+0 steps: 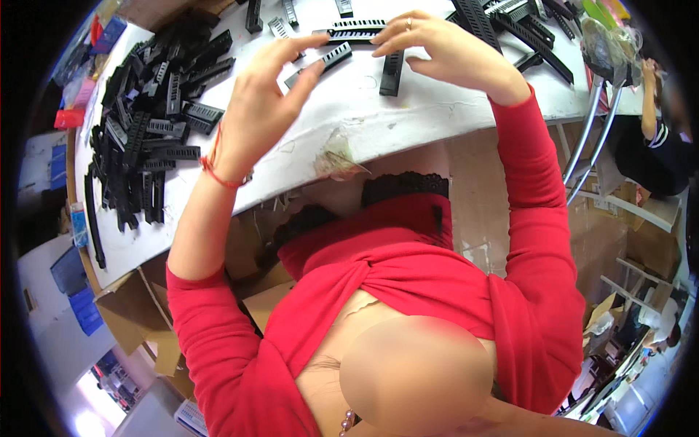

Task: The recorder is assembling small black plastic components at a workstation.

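Several black plastic strips with rows of pale slots lie on the white tabletop before me. My left hand (pixel 273 91) is over the table with thumb and index finger apart. Its index fingertip is at the left end of one black slotted strip (pixel 355 34). A shorter slotted strip (pixel 333 58) lies tilted by my left thumb. My right hand (pixel 440 52), with a ring on one finger, has its fingertips curled over the right end of the first strip. The grip is partly hidden. Below these fingers, another black strip (pixel 392 75) points toward me.
A big heap of black slotted strips (pixel 145 138) covers the table's left side. Longer strips (pixel 535 40) lie at the right. Beyond them are clear plastic bags (pixel 611 51) and curved metal tubes (pixel 586 135). Cardboard boxes (pixel 138 320) stand below the table. Another person (pixel 655 146) is at far right.
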Motion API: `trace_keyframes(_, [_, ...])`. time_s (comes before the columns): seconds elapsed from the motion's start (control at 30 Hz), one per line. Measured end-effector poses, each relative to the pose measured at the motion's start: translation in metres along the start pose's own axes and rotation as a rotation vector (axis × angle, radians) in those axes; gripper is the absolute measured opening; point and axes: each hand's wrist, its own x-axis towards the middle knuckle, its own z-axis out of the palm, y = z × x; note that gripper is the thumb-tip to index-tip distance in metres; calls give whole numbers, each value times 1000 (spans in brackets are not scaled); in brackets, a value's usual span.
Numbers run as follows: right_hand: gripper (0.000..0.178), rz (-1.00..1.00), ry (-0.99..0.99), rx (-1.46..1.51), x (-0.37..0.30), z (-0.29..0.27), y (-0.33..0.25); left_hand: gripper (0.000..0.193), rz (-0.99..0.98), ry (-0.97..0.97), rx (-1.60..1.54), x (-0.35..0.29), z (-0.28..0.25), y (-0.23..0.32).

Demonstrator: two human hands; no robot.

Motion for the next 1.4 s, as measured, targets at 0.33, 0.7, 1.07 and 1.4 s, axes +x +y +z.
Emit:
trace_keyframes(0.33, [16, 119, 339, -118, -21, 54, -70, 33, -219, 77, -97, -55, 34, 24])
trace_keyframes(0.7, [18, 105, 591, 92, 0, 65, -72, 39, -292, 37, -159, -78, 19, 1])
trace_keyframes(1.07, [29, 449, 288, -75, 26, 38, -13, 32, -244, 108, -143, -82, 21, 3])
trace_keyframes(1.4, [23, 687, 344, 388, 31, 41, -13, 45, -192, 143, -24, -102, 16, 11])
